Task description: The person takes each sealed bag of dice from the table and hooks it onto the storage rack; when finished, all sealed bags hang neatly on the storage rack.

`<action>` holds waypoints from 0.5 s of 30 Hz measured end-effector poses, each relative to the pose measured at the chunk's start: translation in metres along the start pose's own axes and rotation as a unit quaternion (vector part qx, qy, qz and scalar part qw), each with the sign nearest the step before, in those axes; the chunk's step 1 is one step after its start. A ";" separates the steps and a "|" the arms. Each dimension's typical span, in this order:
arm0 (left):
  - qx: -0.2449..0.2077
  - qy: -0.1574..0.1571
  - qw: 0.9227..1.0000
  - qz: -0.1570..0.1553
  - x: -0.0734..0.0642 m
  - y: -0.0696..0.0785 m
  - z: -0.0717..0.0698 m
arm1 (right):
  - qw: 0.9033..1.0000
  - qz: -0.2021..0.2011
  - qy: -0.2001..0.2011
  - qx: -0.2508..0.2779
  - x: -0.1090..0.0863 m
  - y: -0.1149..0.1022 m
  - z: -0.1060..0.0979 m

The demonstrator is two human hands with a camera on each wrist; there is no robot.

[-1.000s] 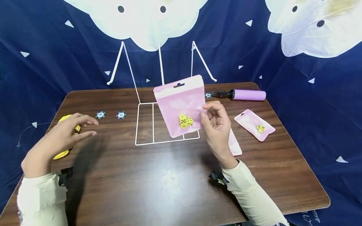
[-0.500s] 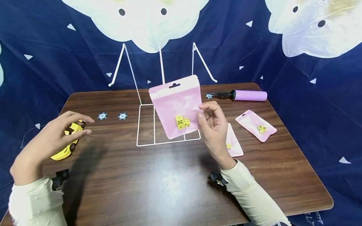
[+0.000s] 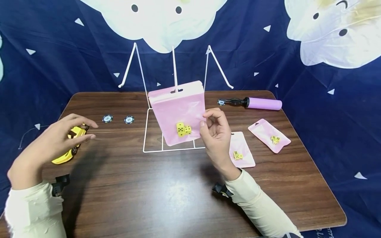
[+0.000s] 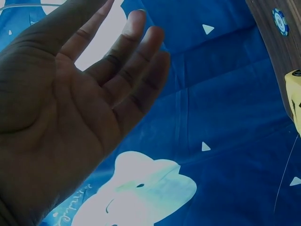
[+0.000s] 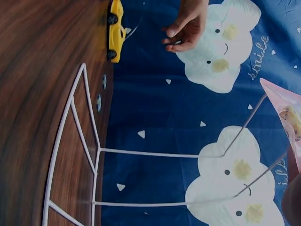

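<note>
My right hand [image 3: 218, 140] pinches the right edge of a pink zip bag [image 3: 162, 114] between thumb and fingers. Yellow dice [image 3: 182, 129] show in its lower part. The bag hangs upright before a white wire display rack [image 3: 154, 150]. In the head view, the rack's middle prong [image 3: 175, 67] overlaps the bag's hang hole; I cannot tell whether it passes through. The right wrist view catches only part of the bag [image 5: 281, 101] at its edge. My left hand [image 3: 55, 142] is raised near a yellow toy car [image 3: 78, 134], fingers relaxed, holding nothing; its palm [image 4: 66, 103] fills much of the left wrist view.
Two more pink bags with dice lie right of the rack, one nearer [image 3: 244, 145] and one farther right [image 3: 268, 130]. A purple hand pump [image 3: 264, 103] lies at the back right beside a poker chip [image 3: 221, 102]. Two chips [image 3: 129, 119] lie left of the rack.
My right hand has carried the pink bag leftward, bringing its hang hole in line with the middle prong. My left hand has shifted slightly left, uncovering more of the toy car.
</note>
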State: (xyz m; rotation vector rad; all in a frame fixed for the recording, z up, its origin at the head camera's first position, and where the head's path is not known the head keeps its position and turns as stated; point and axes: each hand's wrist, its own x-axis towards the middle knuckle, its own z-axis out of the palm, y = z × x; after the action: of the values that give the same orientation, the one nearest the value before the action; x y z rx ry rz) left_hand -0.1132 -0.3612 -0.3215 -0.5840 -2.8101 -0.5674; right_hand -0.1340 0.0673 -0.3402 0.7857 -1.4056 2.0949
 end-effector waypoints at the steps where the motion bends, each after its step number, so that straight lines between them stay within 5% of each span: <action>1: 0.002 0.000 1.000 0.001 0.000 0.000 0.000 | 1.000 0.002 0.001 0.002 -0.001 0.000 0.001; 15: -0.020 -0.005 0.999 -0.025 0.001 0.000 0.003 | 0.999 0.004 -0.019 0.034 -0.001 0.003 0.022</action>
State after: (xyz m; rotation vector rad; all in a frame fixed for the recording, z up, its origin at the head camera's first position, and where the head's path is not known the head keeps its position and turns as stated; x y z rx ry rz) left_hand -0.1146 -0.3600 -0.3237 -0.5281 -2.8358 -0.6329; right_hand -0.1309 0.0461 -0.3365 0.8521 -1.3640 2.1544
